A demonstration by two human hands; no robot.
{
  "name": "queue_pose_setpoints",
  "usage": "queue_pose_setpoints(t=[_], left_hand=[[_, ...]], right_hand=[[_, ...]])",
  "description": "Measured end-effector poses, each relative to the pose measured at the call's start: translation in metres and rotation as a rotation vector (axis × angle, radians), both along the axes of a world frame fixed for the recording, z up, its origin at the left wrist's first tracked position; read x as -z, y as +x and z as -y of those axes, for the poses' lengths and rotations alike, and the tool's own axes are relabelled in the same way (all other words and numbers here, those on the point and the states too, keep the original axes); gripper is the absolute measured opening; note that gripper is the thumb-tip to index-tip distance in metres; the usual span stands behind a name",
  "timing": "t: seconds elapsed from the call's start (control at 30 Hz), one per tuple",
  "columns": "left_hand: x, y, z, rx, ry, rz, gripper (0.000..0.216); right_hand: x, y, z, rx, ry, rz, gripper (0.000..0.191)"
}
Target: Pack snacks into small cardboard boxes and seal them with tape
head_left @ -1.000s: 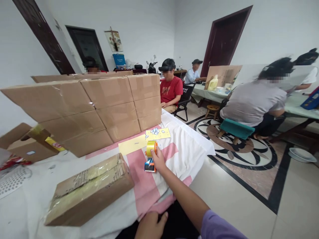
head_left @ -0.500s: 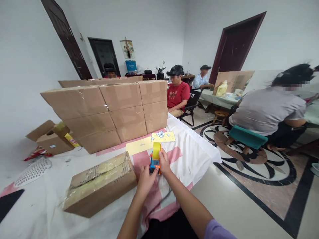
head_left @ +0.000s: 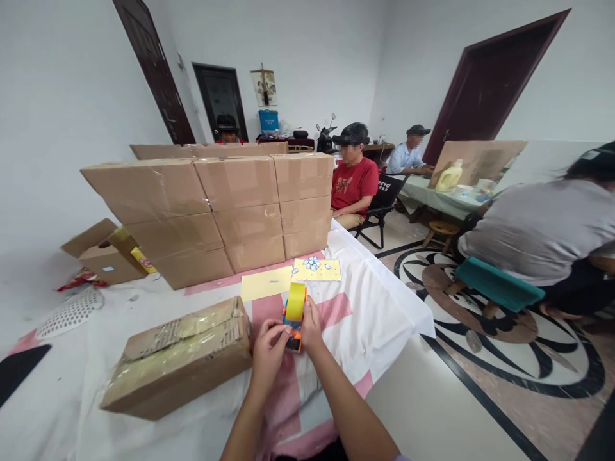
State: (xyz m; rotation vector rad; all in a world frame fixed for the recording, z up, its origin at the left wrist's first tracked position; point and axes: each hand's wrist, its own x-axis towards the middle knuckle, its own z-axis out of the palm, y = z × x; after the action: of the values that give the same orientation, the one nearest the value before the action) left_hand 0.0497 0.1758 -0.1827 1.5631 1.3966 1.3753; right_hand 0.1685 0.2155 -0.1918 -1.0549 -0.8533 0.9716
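Both hands hold the tape dispenser (head_left: 294,315) just above the cloth-covered bench (head_left: 375,301), right of the taped box (head_left: 180,355); the left hand (head_left: 267,349) is closed on its lower end, the right hand (head_left: 311,328) clasps its side. It looks light and rigid, probably plastic; the handle seems the safest hold, clear of the sticky yellow roll and any cutting edge.

You get bright, even indoor light with soft, faint shadows. Wide-angle distortion bends the doors (head_left: 154,70) and walls at the edges; the person at right (head_left: 552,230) blurs slightly.
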Motion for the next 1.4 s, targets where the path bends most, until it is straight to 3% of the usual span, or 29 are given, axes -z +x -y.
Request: queue_pose_setpoints(t=[0.23, 0.33, 0.47, 0.57, 1.1, 1.4], left_hand=[[-0.025, -0.002, 0.028, -0.012, 0.011, -0.077, 0.034], [-0.029, 0.001, 0.039, -0.046, -0.06, -0.051, 0.034], [-0.023, 0.013, 0.046, -0.065, -0.301, 0.211, 0.039], [-0.017, 0.018, 0.046, 0.009, -0.353, 0.354, 0.042], [0.015, 0.002, 0.042, 0.122, -0.358, 0.377, 0.05], [0.008, 0.005, 0.047, 0.117, -0.35, 0.381, 0.048]], right_hand=[[0.009, -0.004, -0.004, -0.047, 0.056, 0.086, 0.048], [0.007, -0.004, -0.003, -0.118, 0.09, 0.114, 0.043], [0.002, -0.004, -0.003, -0.125, 0.091, 0.108, 0.042], [0.0, -0.002, -0.002, -0.102, 0.068, 0.109, 0.04], [-0.003, -0.008, -0.003, -0.071, 0.073, 0.185, 0.038], [-0.005, -0.006, -0.003, -0.038, 0.051, 0.179, 0.047]])
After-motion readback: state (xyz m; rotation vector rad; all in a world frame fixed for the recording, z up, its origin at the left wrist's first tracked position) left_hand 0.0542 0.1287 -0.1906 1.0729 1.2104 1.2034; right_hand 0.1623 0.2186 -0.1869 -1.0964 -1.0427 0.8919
